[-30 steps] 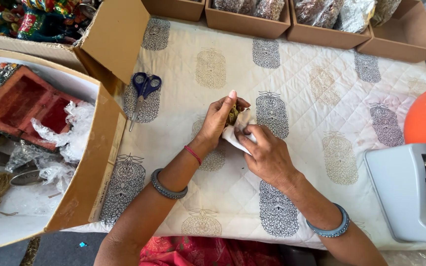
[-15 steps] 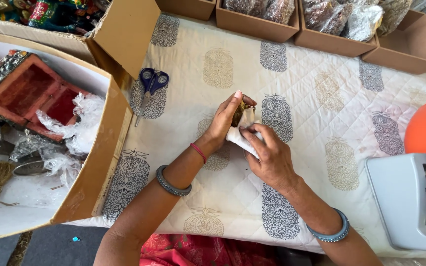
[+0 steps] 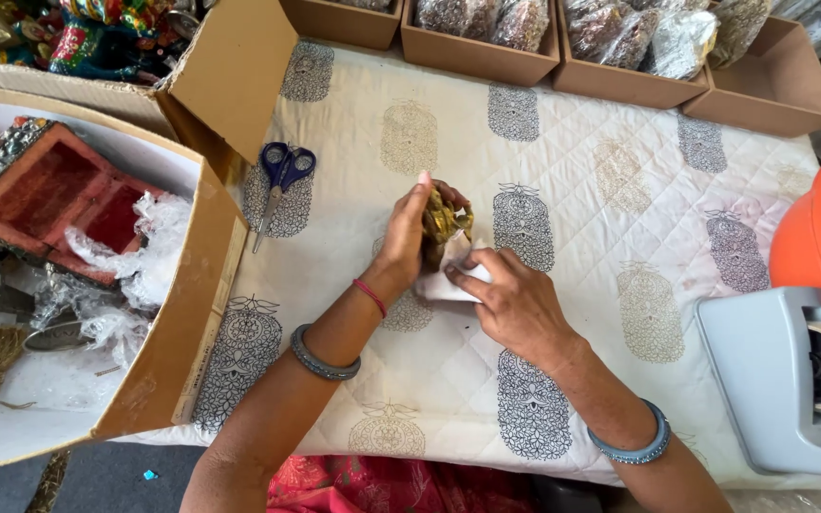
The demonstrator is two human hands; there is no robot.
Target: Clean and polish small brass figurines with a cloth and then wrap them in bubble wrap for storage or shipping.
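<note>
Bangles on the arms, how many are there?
2: a grey metal bangle on the left forearm, and a blue-grey bangle on the right wrist. A thin red thread also circles the left wrist.

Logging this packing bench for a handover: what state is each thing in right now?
Left hand: gripping the small golden figure, held upright.
Right hand: pressing white paper against the figure's base.
Scissors: shut, flat on the quilt.
Big cardboard box: open.
Red case: open, inside it.
Tape dispenser: loaded.

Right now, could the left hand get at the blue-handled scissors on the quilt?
Probably yes: the scissors lie uncovered on bare quilt just left of the left hand, though it grips a golden object.
</note>
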